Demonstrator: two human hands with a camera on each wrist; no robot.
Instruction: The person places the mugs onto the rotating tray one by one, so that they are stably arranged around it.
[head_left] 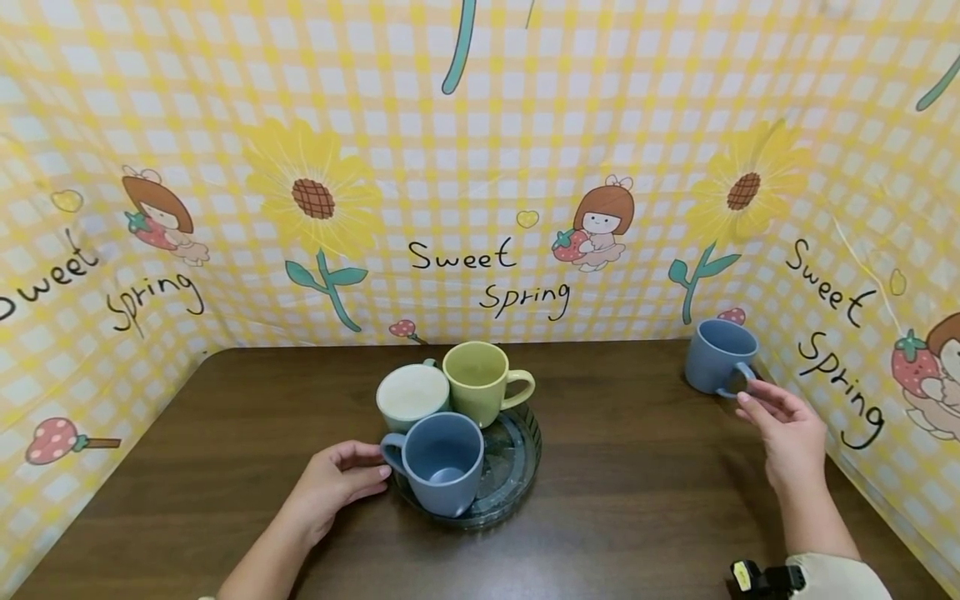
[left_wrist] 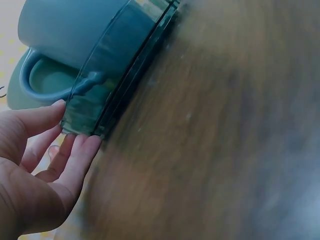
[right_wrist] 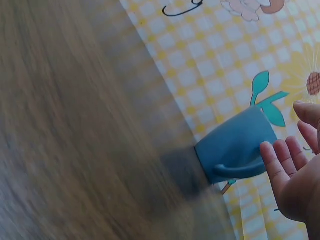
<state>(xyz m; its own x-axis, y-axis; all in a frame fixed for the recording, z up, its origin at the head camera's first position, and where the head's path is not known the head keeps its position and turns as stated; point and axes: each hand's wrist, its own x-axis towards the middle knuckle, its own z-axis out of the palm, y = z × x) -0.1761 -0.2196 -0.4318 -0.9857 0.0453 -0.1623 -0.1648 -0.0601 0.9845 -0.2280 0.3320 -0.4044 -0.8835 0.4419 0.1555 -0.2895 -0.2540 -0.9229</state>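
A blue mug (head_left: 444, 467) stands on a dark glass tray (head_left: 517, 479), its handle pointing left. Beside that handle is my left hand (head_left: 341, 483), fingers fairly straight, with its tips against or very near the tray's wall (left_wrist: 85, 102). On the tray behind, a pale mug (head_left: 412, 396) and a yellow-green mug (head_left: 487, 379) stand close together. Another blue mug (head_left: 712, 358) stands upright at the table's back right. My right hand (head_left: 791, 429) is at its handle (right_wrist: 240, 172), fingers extended and thumb apart; contact is unclear.
The dark wooden table (head_left: 600, 500) ends at a yellow checked cloth (head_left: 480, 167) that rises behind and at both sides. The right blue mug stands close to the cloth. A small black device (head_left: 768, 577) sits at my right wrist.
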